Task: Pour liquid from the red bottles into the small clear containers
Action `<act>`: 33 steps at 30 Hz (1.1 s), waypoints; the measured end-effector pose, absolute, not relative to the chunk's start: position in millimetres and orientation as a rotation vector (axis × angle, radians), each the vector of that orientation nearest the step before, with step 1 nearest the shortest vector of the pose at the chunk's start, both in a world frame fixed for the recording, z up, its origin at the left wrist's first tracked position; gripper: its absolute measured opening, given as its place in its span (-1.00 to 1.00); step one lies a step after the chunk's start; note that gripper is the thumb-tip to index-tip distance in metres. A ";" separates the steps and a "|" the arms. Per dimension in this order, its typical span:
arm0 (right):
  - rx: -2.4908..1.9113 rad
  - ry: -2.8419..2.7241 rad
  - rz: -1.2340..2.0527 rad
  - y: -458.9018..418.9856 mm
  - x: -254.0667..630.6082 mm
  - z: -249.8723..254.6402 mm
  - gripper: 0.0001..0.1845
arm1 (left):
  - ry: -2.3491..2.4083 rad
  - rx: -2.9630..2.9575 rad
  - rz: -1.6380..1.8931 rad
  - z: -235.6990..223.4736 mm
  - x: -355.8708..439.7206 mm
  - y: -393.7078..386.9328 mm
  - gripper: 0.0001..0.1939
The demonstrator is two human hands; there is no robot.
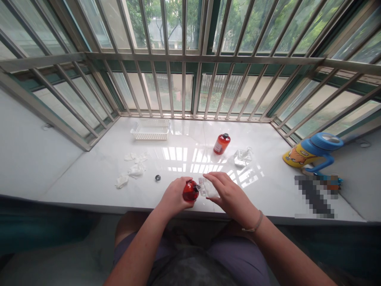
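Head view: the open red bottle [189, 192] lies between the hands above the near edge of the worktop [98, 178], its long axis tilted so the neck points toward the clear container [207, 189]. The left hand [175, 195] is nearer, curled closed around the bottle's body; the right hand [232, 195], partly open, grips the container between thumb and fingers.

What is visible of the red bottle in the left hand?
The red bottle looks translucent, of glass or plastic, with rounded shoulders and a narrow, uncapped neck. Gripped around its body by the left hand, it tilts toward a clear container in the right hand, near the counter's front edge. Whether neck and container touch is unclear.
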State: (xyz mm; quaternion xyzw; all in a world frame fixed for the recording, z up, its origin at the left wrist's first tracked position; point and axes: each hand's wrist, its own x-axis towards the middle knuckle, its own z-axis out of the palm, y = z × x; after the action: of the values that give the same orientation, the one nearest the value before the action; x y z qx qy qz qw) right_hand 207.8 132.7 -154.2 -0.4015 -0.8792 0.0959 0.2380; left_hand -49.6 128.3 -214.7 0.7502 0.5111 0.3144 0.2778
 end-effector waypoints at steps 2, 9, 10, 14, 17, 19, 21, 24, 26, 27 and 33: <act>-1.099 -2.406 0.261 133.3 207.7 -154.0 -0.11 | 1.373 2.015 0.851 -214.9 -49.6 128.3 -0.27; -1.107 -2.421 0.247 133.9 207.8 -152.0 -0.12 | 1.374 2.016 0.837 -215.9 -50.1 128.6 -0.26; -1.105 -2.423 0.245 133.8 207.8 -151.9 -0.12 | 1.375 2.015 0.837 -216.0 -50.2 128.5 -0.26; -1.098 -2.418 0.246 133.8 207.8 -151.6 -0.12 | 1.372 2.009 0.852 -217.3 -50.6 128.5 -0.25; -1.095 -2.415 0.242 133.9 207.6 -151.0 -0.12 | 1.367 2.003 0.856 -218.4 -50.9 128.7 -0.23; -1.092 -2.415 0.240 133.8 207.5 -150.5 -0.12 | 1.368 2.003 0.854 -218.7 -51.1 128.8 -0.23; -1.091 -2.415 0.244 133.7 207.6 -150.0 -0.12 | 1.371 2.004 0.853 -218.4 -51.2 128.8 -0.24; -1.097 -2.418 0.245 133.5 208.0 -149.7 -0.13 | 1.371 2.003 0.850 -217.2 -51.2 128.5 -0.24; -1.097 -2.423 0.242 133.4 208.3 -149.6 -0.12 | 1.371 2.001 0.844 -216.4 -50.9 128.4 -0.24; -1.095 -2.425 0.240 133.4 208.5 -149.4 -0.12 | 1.371 2.001 0.841 -216.0 -50.8 128.3 -0.25; -1.092 -2.436 0.242 133.5 208.6 -148.6 -0.12 | 1.366 1.993 0.836 -215.6 -50.5 128.7 -0.26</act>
State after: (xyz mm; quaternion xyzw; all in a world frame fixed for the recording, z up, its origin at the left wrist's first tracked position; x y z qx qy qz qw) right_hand 208.6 133.5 -148.6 -0.3966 -0.8847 0.0878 0.2288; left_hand -50.5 128.7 -215.6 0.7464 0.5116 0.3132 0.2883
